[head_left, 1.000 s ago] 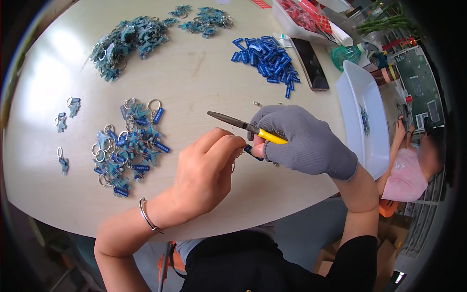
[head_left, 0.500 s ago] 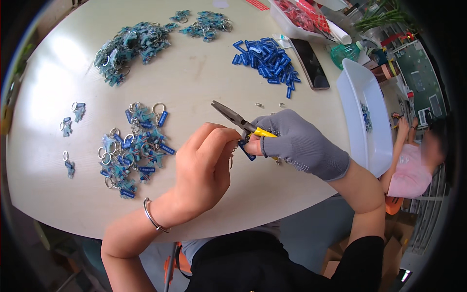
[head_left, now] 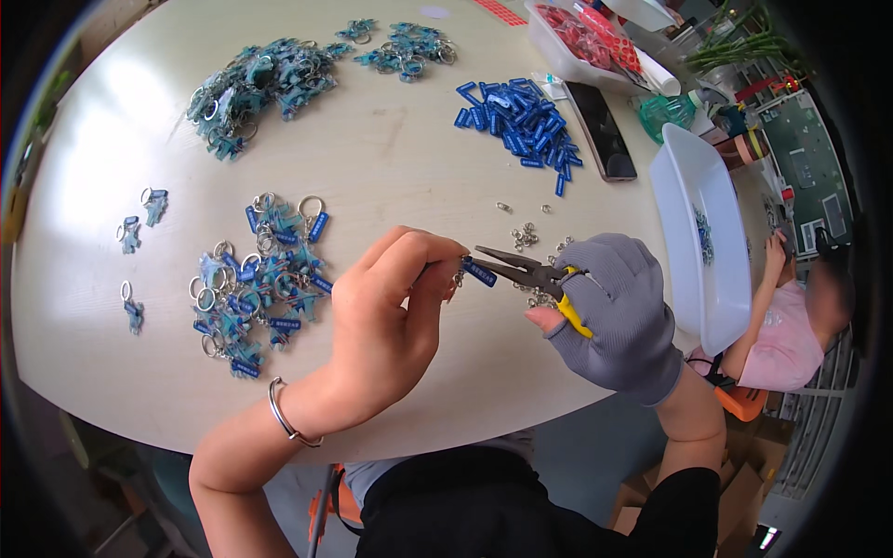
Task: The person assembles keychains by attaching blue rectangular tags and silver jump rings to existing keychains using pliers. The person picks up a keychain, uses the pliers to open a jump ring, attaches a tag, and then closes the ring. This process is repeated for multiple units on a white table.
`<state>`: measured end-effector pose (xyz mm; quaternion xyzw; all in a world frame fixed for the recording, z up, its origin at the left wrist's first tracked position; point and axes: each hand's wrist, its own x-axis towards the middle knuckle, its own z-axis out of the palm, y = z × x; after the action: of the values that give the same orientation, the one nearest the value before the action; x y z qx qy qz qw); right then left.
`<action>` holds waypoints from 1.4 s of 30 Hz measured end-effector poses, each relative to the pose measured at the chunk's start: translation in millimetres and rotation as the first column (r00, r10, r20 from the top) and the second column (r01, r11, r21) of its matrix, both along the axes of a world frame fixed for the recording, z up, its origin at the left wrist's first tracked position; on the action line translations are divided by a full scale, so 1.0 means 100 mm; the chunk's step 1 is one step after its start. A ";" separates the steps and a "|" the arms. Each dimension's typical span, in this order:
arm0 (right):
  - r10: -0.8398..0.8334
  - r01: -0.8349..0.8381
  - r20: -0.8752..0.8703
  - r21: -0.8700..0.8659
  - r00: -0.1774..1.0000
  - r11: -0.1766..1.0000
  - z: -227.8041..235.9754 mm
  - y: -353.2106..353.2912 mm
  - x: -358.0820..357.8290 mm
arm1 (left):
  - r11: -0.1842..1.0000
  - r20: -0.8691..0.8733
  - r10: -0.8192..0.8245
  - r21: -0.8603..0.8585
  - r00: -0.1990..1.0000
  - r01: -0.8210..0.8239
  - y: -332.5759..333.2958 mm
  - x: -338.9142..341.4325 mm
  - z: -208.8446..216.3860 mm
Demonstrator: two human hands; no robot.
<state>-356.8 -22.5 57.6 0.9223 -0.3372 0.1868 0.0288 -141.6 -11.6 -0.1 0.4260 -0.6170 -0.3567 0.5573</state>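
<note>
Pinched in the fingers of my left hand (head_left: 386, 316) is a keychain whose blue tag (head_left: 480, 272) sticks out to the right; the rest of it is mostly hidden behind the fingers. My right hand (head_left: 614, 316), in a grey fingerless glove, grips pliers (head_left: 530, 271) with yellow handles. The plier jaws are parted and point left, right by the tag; whether they touch it I cannot tell. Small metal rings (head_left: 526, 234) lie on the table behind and under the pliers. Left of my left hand is a pile of keychains with blue tags (head_left: 260, 288).
Three keychains (head_left: 131, 232) lie apart at the left. Farther back are a heap of teal keychains (head_left: 265, 84) and a pile of blue tags (head_left: 526, 126). A phone (head_left: 600, 130), a white bin (head_left: 712, 279) and a box of red packets (head_left: 567, 46) line the right, where another person (head_left: 786, 335) sits.
My right hand has moved right and turned, so the pliers now point left at the tag with jaws parted. My right thumb has come away from the tag. The metal rings are now uncovered.
</note>
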 end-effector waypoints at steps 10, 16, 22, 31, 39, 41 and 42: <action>0.011 -0.041 -0.147 -0.203 0.989 0.978 0.04 0.04 0.04 | 0.988 0.134 0.039 -0.154 0.990 -0.018 -0.01 0.01 0.02; -0.027 0.009 -0.128 -0.137 0.991 0.990 0.05 0.06 0.03 | 0.981 0.167 -0.016 -0.187 0.986 0.048 -0.02 0.04 0.08; 0.004 -0.015 -0.078 -0.142 0.997 0.990 0.00 0.09 0.07 | 0.964 0.255 0.026 -0.263 0.967 0.043 -0.04 0.03 -0.03; -0.001 0.000 -0.009 -0.083 1.000 0.997 -0.02 0.13 0.04 | 0.986 0.078 -0.164 -0.027 0.983 0.166 -0.02 0.09 0.04; -0.029 0.019 -0.081 -0.126 0.996 0.992 0.03 0.18 0.01 | 0.890 0.321 0.138 -0.456 0.937 0.025 -0.04 0.09 0.03; -0.036 0.020 -0.112 -0.144 0.993 0.989 0.04 0.20 0.01 | 0.856 0.308 0.171 -0.516 0.936 0.013 -0.05 0.09 0.02; -0.040 0.022 -0.113 -0.156 0.993 0.988 0.05 0.21 0.01 | 0.839 0.311 0.192 -0.544 0.931 0.008 -0.06 0.09 0.01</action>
<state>-355.9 -1.8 62.3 0.9212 -0.3338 0.1580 0.1224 -132.3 -17.1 1.3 0.3397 -0.7602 -0.0601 0.5506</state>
